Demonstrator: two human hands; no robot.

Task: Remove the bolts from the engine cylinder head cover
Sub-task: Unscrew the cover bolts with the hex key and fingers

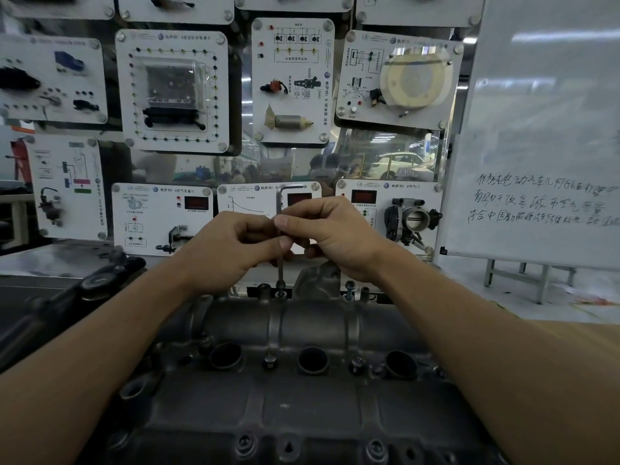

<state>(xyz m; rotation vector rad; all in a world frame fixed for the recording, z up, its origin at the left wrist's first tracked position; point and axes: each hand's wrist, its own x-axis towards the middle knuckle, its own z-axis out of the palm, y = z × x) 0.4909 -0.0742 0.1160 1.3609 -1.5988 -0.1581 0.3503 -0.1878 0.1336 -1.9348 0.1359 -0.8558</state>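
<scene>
The grey metal cylinder head cover (302, 407) fills the lower middle of the head view, with three round plug holes across it. An L-shaped hex key (280, 203) stands upright, its tip seated in a bolt (280, 286) at the cover's far edge. My left hand (231, 245) and my right hand (332, 234) both pinch the key's shaft at mid height, fingertips meeting. Another bolt (349, 290) stands raised at the far edge to the right. Two bolts (269, 359) (356, 362) sit between the plug holes, and more bolts line the near edge.
A panel of white training boards (174, 90) with mounted car parts rises right behind the engine. A throttle body (411, 219) hangs on one board at right. A whiteboard (543, 129) with handwriting stands far right. A dark engine part (100, 280) lies at left.
</scene>
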